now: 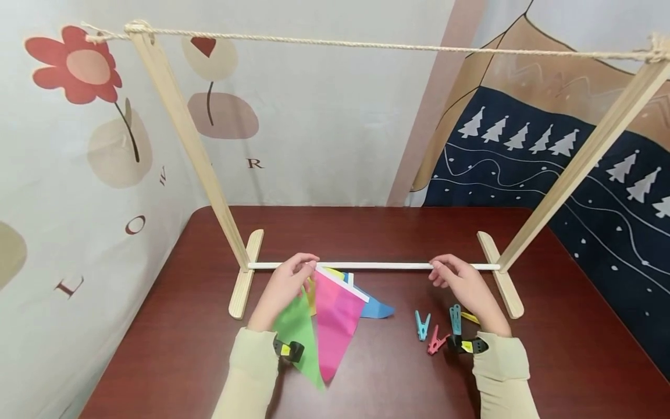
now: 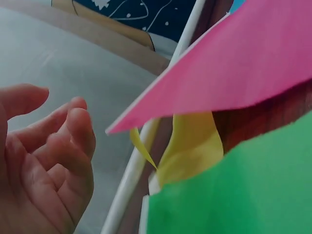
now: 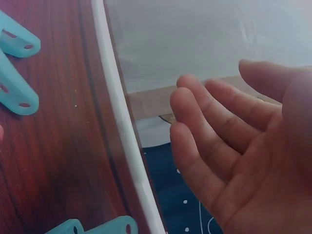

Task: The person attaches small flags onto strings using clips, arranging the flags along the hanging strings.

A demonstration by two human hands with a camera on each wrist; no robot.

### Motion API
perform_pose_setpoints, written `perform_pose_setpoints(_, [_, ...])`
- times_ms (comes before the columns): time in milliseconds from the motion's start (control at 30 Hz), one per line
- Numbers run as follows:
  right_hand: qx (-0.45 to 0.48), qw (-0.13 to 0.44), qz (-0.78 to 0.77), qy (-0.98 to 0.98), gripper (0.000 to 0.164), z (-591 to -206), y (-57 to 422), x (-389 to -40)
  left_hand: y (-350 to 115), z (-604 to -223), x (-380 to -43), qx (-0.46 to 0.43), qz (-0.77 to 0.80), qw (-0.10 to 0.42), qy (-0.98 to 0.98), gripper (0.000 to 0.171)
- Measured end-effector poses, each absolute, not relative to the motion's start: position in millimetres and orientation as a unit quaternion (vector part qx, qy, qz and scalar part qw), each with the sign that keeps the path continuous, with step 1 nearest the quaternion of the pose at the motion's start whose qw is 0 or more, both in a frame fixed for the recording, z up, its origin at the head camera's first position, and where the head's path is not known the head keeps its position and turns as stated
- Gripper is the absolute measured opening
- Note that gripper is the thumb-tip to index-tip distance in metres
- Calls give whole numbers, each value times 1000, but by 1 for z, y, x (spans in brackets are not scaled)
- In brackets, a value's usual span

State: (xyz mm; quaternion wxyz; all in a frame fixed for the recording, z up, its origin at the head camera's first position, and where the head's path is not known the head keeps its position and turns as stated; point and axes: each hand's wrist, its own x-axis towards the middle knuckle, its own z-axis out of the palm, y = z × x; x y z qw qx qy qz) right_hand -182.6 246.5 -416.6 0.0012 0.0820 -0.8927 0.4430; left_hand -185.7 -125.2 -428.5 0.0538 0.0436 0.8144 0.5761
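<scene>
My left hand (image 1: 282,288) is beside the top left corner of a pink triangular flag (image 1: 337,320). In the left wrist view its fingers (image 2: 80,129) are loosely bent, with a gap between them and the pink corner. Overlapping the pink flag are a green flag (image 1: 297,323), a yellow flag (image 2: 195,141) and a blue flag (image 1: 378,308) with white edging. My right hand (image 1: 466,285) hovers near the white crossbar (image 1: 382,266), its fingers relaxed and holding nothing in the right wrist view. Below it lie a light blue clothespin (image 1: 422,326) and a red clothespin (image 1: 435,341).
Two wooden posts (image 1: 188,139) stand on flat feet (image 1: 246,285), joined low by the crossbar. A rope (image 1: 366,44) runs between their tops. Another blue clothespin (image 1: 456,320) and a yellow one (image 1: 470,318) lie by my right wrist on the brown table (image 1: 173,349).
</scene>
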Motion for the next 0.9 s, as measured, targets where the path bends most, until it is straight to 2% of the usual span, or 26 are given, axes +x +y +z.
perform_pose_setpoints(233, [75,-46,469,-879,42,-422,248,-185,-137,-437,-188,33,602,80,794,35])
perform_pose_setpoints(467, [88,-102,467,-874,40,-428,254,-180,-140,-453,-190,26,659,160,734,42])
perform_pose_setpoints(733, [112,-177,467,-859,36,-433,253,-183,-144,-460,-194,30,661,170,730,38])
perform_pose_setpoints(900, [121,-195,460,-858,32,-429,256,-183,-135,-463,-196,16,667,141,732,42])
